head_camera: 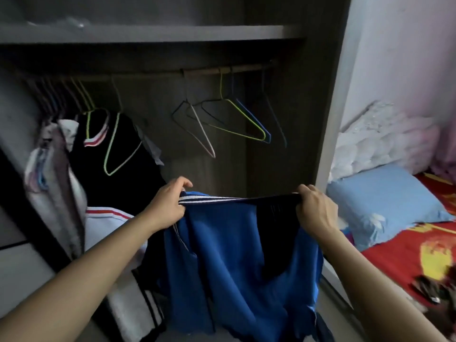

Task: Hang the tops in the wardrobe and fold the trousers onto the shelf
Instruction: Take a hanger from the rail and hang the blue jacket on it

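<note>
Two bare forearms reach in from 7 and 5 o'clock. The left grip (pixel 170 203) is closed on the striped collar (pixel 204 200) of a blue top (pixel 234 255), thumb over the band. The right grip (pixel 315 211) is curled round the dark edge of the same neckline, so the opening is stretched taut between the two. The top hangs down from the hands toward 6 o'clock, in front of the open wardrobe (pixel 330 99) and not on any hanger. Its inside shows dark, perhaps a lining.

Just beyond the left grip, at 9 o'clock, a white garment (pixel 108 215) with red stripes hangs beside a black garment (pixel 118 188), which carries a green hanger (pixel 111 154) on its front. Farther back, at 12 o'clock, several empty hangers (pixel 232 119) dangle from the rail (pixel 222 70). Above the rail runs a grey shelf (pixel 148 33).

At 3 o'clock, outside the wardrobe, a blue pillow (pixel 385 201) lies on a bed (pixel 394 257) with a red sheet.
</note>
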Demonstrator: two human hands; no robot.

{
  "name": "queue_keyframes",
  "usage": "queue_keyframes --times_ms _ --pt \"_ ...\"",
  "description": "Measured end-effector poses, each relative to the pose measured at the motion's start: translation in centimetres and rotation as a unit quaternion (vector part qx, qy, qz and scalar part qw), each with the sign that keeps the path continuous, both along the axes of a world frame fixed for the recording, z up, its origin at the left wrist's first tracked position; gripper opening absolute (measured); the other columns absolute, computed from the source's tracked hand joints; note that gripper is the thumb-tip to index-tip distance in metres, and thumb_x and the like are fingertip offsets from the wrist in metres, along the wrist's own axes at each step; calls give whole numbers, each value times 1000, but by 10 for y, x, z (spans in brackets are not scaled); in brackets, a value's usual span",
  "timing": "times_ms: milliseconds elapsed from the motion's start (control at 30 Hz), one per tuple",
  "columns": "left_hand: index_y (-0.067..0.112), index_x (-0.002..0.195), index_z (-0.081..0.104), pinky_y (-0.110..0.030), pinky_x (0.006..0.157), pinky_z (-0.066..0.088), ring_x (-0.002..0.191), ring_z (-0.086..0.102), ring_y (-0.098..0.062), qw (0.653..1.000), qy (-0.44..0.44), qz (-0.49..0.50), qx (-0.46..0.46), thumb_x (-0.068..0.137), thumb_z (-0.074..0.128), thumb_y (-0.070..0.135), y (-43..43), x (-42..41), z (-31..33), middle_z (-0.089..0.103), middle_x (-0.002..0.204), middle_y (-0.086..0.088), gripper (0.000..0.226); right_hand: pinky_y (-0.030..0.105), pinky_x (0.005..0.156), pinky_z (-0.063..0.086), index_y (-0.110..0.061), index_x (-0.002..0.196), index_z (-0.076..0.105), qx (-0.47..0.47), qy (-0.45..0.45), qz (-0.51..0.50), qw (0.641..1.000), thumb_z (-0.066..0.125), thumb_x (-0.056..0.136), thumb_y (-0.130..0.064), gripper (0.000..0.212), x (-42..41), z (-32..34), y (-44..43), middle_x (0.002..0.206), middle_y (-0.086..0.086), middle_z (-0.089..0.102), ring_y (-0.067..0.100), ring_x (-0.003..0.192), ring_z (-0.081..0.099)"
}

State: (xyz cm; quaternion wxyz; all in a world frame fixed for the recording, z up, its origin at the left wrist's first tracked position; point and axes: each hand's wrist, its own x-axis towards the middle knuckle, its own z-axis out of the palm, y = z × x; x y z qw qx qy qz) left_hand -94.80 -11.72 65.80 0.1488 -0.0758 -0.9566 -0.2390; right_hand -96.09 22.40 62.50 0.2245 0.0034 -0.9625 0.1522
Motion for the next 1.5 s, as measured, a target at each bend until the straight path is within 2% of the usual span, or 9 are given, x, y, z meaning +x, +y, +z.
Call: queue_keyframes --times_ms 233,567,700,800,867,1100,1200,1333,1500 --pt "3 112 69 -42 83 49 93 65 -40 987 118 105 -12 80 68 -1 -66 -50 -9 68 100 -20 32 34 64 35 -16 92 60 -64 70 -17 995 50 83 -8 15 -51 31 -32 91 5 59 35 88 60" --pt "2 95 65 -36 67 46 85 64 -38 994 -43 81 64 98 47 16 -92 -138 -60 68 89 -21 24 35 68 36 -20 94 57 -141 104 -94 980 46 79 -11 21 -95 48 -64 92 16 68 41 89 59" --pt "0 90 67 -36 75 47 93 63 -36 957 -126 103 239 98 37 29 -76 -151 -61 68 95 -19 42 35 70 37 -24 101 57 -91 -5 -88 992 47 84 -20 21 -106 27 -92 103 15 69 39 97 61" --pt "2 105 67 -39 88 49 103 61 -37 922 -153 136 328 91 31 43 -66 -156 -49 66 109 -22 57 36 70 44 -24 90 58 -78 -131 -14 988 39 86 -57 38 -115 3 -121 93 8 69 33 93 64" --pt "6 81 64 -35 77 49 85 61 -30 917 -139 116 357 88 34 44 -62 -158 -42 65 85 -13 48 34 68 47 -24 74 58 -60 -206 48 976 37 87 -73 54 -120 -13 -137 76 -2 65 22 79 64" --pt "19 59 38 -29 55 28 58 37 -16 903 -62 76 418 84 46 17 -38 -162 -22 36 60 2 26 38 78 55 -23 83 65 -34 -272 129 953 46 96 -57 41 -154 -32 -137 82 -1 69 16 78 66" --pt "14 63 57 -28 56 38 58 49 -16 901 -56 92 421 83 49 15 -25 -160 -20 52 60 2 21 35 70 53 -27 84 62 -15 -183 105 977 45 96 -57 36 -166 -11 -122 86 1 70 22 84 67" --pt "8 70 60 -30 56 40 61 54 -20 919 -45 117 374 81 52 16 -12 -160 -19 57 62 -2 15 32 70 46 -26 107 64 -99 120 79 985 52 97 -42 22 -186 39 -108 103 1 59 24 93 62" --pt "15 59 48 -31 52 35 55 47 -16 950 -7 133 284 79 56 7 0 -155 -18 52 56 3 23 40 101 38 -18 128 53 -183 274 17 944 52 96 -37 38 -229 89 -88 133 10 45 28 122 45"
